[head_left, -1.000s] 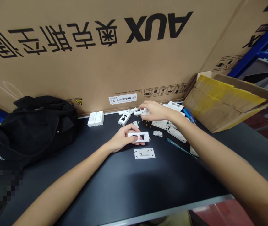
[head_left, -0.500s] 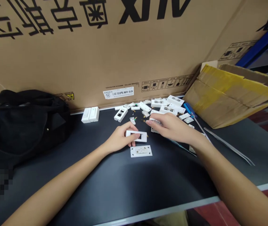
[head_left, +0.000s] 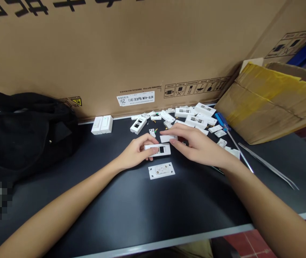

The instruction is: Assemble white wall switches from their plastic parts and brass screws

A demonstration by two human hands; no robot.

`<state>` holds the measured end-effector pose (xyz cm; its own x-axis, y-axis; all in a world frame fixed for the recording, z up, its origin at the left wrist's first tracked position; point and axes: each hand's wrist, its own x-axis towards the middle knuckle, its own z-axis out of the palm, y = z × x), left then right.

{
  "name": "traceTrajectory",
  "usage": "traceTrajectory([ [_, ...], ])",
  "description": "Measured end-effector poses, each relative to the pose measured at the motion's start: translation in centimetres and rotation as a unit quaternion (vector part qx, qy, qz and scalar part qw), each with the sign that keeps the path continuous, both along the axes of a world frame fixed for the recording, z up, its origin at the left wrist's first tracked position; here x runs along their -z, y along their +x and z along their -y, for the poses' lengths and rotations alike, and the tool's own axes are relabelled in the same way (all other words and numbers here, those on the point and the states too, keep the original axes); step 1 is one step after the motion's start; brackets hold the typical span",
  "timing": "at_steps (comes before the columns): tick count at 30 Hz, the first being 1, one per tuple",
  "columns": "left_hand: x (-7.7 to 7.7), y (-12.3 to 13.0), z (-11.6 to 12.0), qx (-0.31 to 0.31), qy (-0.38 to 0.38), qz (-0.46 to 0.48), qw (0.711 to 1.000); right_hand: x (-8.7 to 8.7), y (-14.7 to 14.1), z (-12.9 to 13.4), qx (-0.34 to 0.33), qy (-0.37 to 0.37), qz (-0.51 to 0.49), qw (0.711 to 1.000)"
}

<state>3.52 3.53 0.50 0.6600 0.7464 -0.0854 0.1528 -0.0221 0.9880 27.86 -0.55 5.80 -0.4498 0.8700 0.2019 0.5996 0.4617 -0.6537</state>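
My left hand (head_left: 136, 152) grips a white rectangular frame (head_left: 164, 149) with a dark window, thumb on its front. Close on its right, my right hand (head_left: 190, 141) pinches a flat white piece (head_left: 167, 138) between thumb and fingers, just above the frame's upper edge. Below both hands a white plate (head_left: 161, 171) with holes at its corners and a raised middle lies on the dark table (head_left: 131, 211). Behind the hands are a white housing (head_left: 138, 125) and a pile of white covers (head_left: 196, 122) and small parts, partly hidden by my right hand.
Two white switch units (head_left: 102, 124) stand at the back left beside a black bag (head_left: 31, 139). On the right lie a blue-handled screwdriver (head_left: 222, 122) and metal tweezers (head_left: 268, 166), near an open carton (head_left: 273, 104). A large cardboard box (head_left: 101, 53) walls off the back.
My right hand has brought a flat white piece out from the pile, nearer to the frame in my left hand. The camera view has tilted down slightly.
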Motion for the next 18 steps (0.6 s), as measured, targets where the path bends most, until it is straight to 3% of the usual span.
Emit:
traceTrajectory([
  [5, 0.0, -0.3, -0.4, 0.004, -0.115, 0.129, 0.985, 0.4, -0.7, 0.1, 0.05, -0.049, -0.126, 0.989],
  [10, -0.1, -0.4, -0.5, 0.01, -0.182, 0.172, 0.968, 0.8, -1.4, 0.0, 0.067, -0.096, -0.247, 0.962],
  [18, 0.0, -0.3, -0.6, 0.021, -0.197, 0.188, 0.962, 1.6, -1.5, 0.1, 0.067, -0.112, -0.246, 0.96],
])
